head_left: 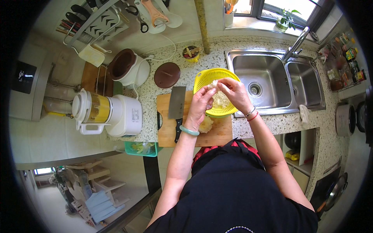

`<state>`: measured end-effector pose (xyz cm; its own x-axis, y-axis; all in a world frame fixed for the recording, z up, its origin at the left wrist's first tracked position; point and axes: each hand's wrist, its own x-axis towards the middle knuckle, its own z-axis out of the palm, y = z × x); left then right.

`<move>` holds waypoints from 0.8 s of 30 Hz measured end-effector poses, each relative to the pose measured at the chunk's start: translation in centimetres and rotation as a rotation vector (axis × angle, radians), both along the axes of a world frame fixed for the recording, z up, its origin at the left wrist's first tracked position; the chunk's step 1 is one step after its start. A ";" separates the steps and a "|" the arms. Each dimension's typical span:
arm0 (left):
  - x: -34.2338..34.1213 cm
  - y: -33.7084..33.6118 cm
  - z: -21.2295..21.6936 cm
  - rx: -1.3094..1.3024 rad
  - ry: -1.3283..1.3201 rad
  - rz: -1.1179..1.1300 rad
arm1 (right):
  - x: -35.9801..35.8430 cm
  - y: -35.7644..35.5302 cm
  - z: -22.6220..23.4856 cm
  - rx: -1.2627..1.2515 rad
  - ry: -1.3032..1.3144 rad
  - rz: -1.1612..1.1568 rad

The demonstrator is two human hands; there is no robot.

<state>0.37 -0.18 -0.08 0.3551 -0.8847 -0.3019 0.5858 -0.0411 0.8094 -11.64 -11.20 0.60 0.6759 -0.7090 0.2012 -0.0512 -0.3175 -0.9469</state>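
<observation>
My left hand [199, 104], with a pale green bangle at its wrist, is closed around a pale, ruffled clump that looks like white fungus [212, 85]. Pinched fingers of my right hand [236, 94] meet at the same clump. Both hands are over a yellow colander [203, 79], where small whitish pieces [221, 100] lie. Below the colander, a yellowish ruffled clump [206, 125] rests on the wooden cutting board [222, 133]. A cleaver [177, 104] lies along the board's left part, its black handle toward me.
Left stand a white blender [126, 115] and an electric cooker [132, 70], with its brown lid [167, 75] beside it. A double sink [260, 83] is at right. Behind the board sits a small scrap-filled tub [191, 53]. A green bin [143, 149] hangs at the counter's edge.
</observation>
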 end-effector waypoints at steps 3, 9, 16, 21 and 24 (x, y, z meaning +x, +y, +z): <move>-0.3 0.1 0.4 0.052 -0.178 -0.005 | 0.0 -0.1 0.3 -0.130 0.028 0.005; -0.7 -0.1 -0.8 0.026 -0.403 0.076 | 0.3 0.0 0.9 -0.187 0.091 0.018; -0.1 0.3 -0.4 0.007 0.016 0.039 | 0.6 -0.5 -2.6 0.300 -0.064 -0.093; 0.1 0.4 -0.2 -0.037 0.315 0.086 | -0.2 -0.4 -1.6 0.441 -0.122 0.033; -0.1 0.1 -0.4 -0.044 0.351 0.075 | -0.1 0.0 -0.8 0.425 -0.085 0.083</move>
<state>0.24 -0.10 -0.51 0.3005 -0.8752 -0.3791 0.8287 0.0428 0.5581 -11.78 -11.20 -0.18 0.7275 -0.6849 -0.0394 0.0417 0.1014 -0.9940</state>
